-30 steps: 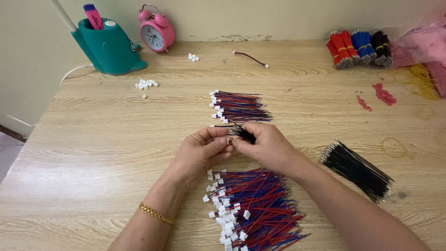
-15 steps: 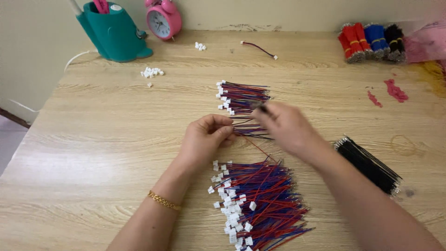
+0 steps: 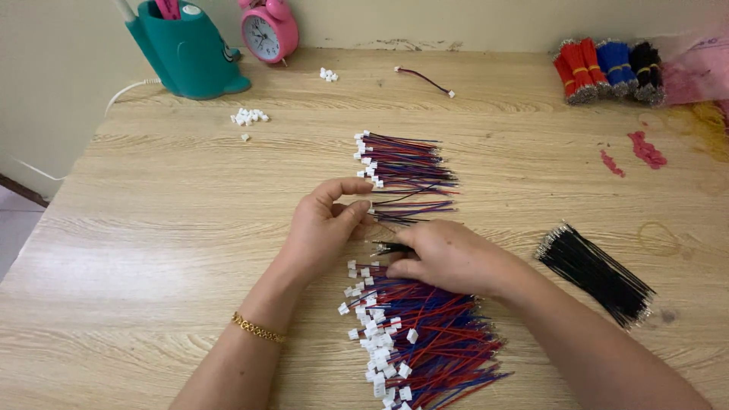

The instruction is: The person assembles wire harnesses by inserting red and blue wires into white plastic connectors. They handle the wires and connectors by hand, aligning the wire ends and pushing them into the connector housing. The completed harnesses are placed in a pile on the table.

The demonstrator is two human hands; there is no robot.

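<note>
My left hand [image 3: 326, 228] pinches the white-plug end of a thin connector wire [image 3: 414, 203] just below the upper pile of red and blue connector wires [image 3: 402, 161]. My right hand [image 3: 452, 257] is closed on a few short black wires [image 3: 391, 247], whose ends stick out to the left of its fingers. It rests on the top edge of the lower, larger pile of red and blue wires with white plugs [image 3: 421, 345]. The two hands are close together, almost touching. A gold bracelet [image 3: 258, 329] is on my left wrist.
A bundle of black wires [image 3: 596, 273] lies to the right. Red, blue and black wire bundles [image 3: 607, 68] sit at the back right beside a pink bag [image 3: 699, 68]. A teal pen holder [image 3: 186, 49], a pink alarm clock [image 3: 267, 30] and loose white plugs [image 3: 247, 116] are at the back left.
My right hand reached up to the upper pile, then drew back down to the lower pile with black wires in it. My left hand stayed near the middle.
</note>
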